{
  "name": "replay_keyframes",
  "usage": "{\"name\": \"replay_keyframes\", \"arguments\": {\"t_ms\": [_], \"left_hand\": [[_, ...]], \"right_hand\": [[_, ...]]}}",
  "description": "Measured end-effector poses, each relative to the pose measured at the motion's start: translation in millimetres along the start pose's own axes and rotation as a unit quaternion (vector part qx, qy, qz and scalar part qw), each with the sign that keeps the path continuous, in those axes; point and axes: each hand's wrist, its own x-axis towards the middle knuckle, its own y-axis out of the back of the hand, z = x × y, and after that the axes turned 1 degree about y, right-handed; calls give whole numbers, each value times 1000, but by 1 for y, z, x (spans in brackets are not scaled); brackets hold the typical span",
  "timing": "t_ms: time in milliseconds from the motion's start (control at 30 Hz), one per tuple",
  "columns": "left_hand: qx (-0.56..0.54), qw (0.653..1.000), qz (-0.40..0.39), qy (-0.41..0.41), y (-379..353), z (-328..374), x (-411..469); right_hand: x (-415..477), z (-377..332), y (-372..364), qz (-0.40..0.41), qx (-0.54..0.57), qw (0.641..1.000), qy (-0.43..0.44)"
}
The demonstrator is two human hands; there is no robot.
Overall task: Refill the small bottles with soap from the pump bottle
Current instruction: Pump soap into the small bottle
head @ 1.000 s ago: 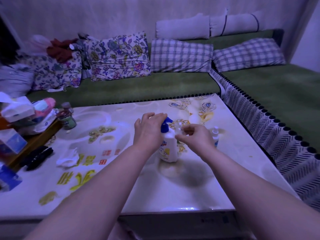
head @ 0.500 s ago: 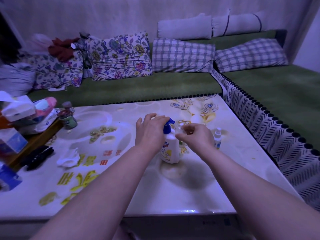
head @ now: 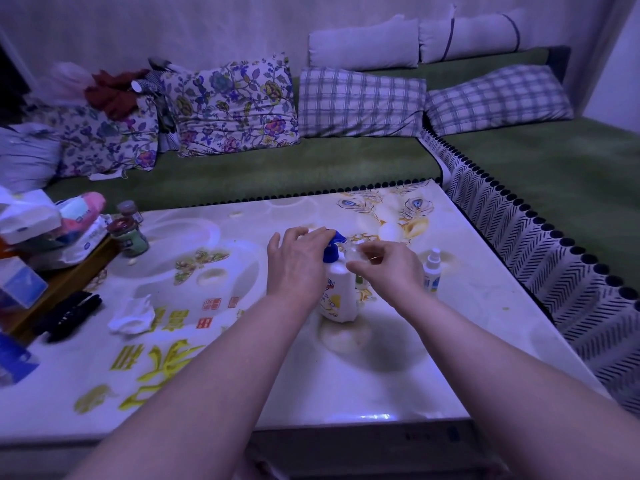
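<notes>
A white pump bottle (head: 337, 294) with a blue pump head (head: 333, 247) stands upright in the middle of the table (head: 398, 375). My left hand (head: 299, 263) lies over the pump head, fingers spread on top of it. My right hand (head: 386, 268) holds a small clear bottle (head: 355, 252) just under the pump's spout; most of that bottle is hidden by my fingers. A second small bottle (head: 432, 271), white with a spray top, stands upright on the table just right of my right hand.
Two small jars (head: 128, 233) stand at the table's left, beside a wooden box (head: 62, 282) stacked with tissue packs. A crumpled tissue (head: 133, 315) and a black object (head: 69, 315) lie front left. A green sofa with cushions wraps the far and right sides.
Both hands stay at the pump bottle. My left hand has settled a little flatter over the pump head, and the view has shifted slightly.
</notes>
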Motion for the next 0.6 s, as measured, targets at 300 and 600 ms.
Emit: {"name": "replay_keyframes", "arguments": {"t_ms": [300,600], "left_hand": [[20,1000,7,-8,-9,0,-4],[-34,999,25,18,-7,4,-7]], "right_hand": [[2,4,2,-9,-13,1000,-1],[-1,1,2,-5,10,1000,2]]}}
